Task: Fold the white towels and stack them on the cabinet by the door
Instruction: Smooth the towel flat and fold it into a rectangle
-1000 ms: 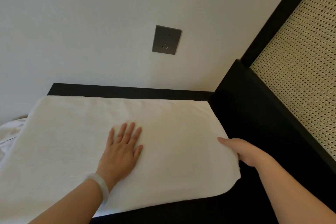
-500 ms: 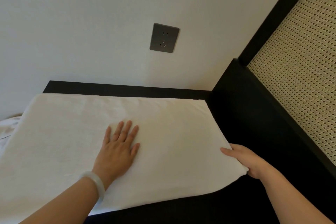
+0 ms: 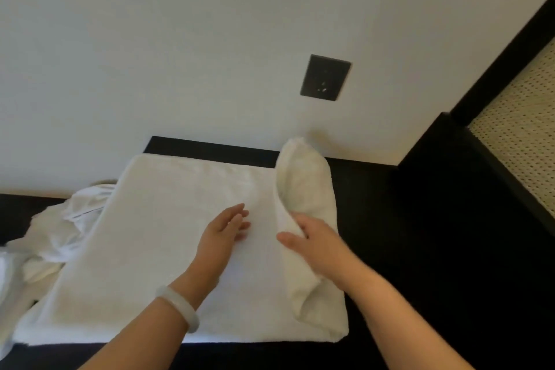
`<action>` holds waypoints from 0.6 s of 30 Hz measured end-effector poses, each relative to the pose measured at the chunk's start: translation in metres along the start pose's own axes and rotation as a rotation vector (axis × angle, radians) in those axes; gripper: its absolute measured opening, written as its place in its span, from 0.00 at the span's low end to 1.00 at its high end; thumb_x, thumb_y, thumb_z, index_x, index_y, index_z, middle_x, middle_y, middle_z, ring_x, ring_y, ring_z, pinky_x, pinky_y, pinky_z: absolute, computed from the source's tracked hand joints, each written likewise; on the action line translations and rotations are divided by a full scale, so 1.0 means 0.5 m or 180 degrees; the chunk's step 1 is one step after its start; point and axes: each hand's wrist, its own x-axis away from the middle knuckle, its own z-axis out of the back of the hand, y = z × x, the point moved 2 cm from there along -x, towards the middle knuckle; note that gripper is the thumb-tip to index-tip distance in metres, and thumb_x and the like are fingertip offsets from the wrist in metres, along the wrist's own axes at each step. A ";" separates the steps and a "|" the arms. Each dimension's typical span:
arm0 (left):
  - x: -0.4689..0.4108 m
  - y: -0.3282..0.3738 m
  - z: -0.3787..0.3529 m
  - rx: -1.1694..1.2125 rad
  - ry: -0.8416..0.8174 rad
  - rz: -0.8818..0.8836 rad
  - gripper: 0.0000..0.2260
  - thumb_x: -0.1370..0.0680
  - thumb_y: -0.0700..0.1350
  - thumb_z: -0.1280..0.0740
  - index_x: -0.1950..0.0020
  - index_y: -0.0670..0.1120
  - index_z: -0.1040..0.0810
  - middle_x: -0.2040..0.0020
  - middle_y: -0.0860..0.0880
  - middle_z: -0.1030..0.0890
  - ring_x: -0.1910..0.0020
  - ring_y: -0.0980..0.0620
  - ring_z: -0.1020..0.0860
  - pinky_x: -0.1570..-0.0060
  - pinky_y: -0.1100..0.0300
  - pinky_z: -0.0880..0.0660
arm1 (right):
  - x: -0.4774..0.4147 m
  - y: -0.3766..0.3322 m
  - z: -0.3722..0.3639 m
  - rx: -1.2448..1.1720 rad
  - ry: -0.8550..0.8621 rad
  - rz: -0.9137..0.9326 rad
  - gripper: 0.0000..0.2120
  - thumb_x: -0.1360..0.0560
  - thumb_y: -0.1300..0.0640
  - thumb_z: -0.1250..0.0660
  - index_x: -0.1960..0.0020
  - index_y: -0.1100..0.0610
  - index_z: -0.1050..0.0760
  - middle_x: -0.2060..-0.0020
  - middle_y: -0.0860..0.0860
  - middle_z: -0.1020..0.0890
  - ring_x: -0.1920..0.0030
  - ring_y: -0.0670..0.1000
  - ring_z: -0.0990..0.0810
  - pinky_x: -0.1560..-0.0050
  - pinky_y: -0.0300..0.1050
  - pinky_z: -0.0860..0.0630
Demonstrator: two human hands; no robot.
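A white towel (image 3: 156,237) lies spread flat on a black cabinet top (image 3: 390,234). My right hand (image 3: 315,240) grips the towel's right end and holds it lifted in a curl over the rest of the towel. My left hand (image 3: 223,234) rests flat on the towel just left of that raised flap, fingers straight. A pale bangle sits on my left wrist.
Crumpled white cloth (image 3: 54,231) lies heaped at the left edge. A dark wall socket (image 3: 325,77) sits on the white wall behind. A black frame with woven cane panel (image 3: 522,141) rises at the right.
My right hand has lifted the towel's right end and carried it leftward over the towel. My left hand stays flat on the towel. The view has shifted left and pulled back.
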 end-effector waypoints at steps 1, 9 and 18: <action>0.005 0.001 0.007 0.0243 0.0035 0.0147 0.12 0.16 0.46 0.41 0.34 0.49 0.24 0.42 0.49 0.19 0.47 0.51 0.19 0.45 0.55 0.22 | -0.010 0.004 -0.034 0.0085 -0.0230 -0.0026 0.22 0.20 0.49 0.35 0.27 0.43 0.33 0.46 0.45 0.18 0.51 0.42 0.20 0.55 0.31 0.27; 0.045 0.015 0.048 -0.1395 0.0524 0.0060 0.11 0.18 0.46 0.37 0.38 0.46 0.26 0.47 0.49 0.22 0.54 0.54 0.24 0.58 0.63 0.29 | -0.125 -0.016 -0.063 -0.0255 0.0244 -0.0279 0.11 0.17 0.60 0.40 0.38 0.60 0.25 0.59 0.57 0.17 0.66 0.51 0.19 0.64 0.43 0.19; 0.069 0.005 0.009 -0.2634 -0.0141 0.0445 0.20 0.25 0.57 0.29 0.44 0.45 0.30 0.48 0.48 0.21 0.50 0.48 0.21 0.57 0.58 0.29 | -0.289 -0.063 -0.124 0.1788 0.0886 -0.0745 0.31 0.21 0.42 0.37 0.28 0.59 0.42 0.37 0.57 0.25 0.41 0.58 0.22 0.55 0.47 0.29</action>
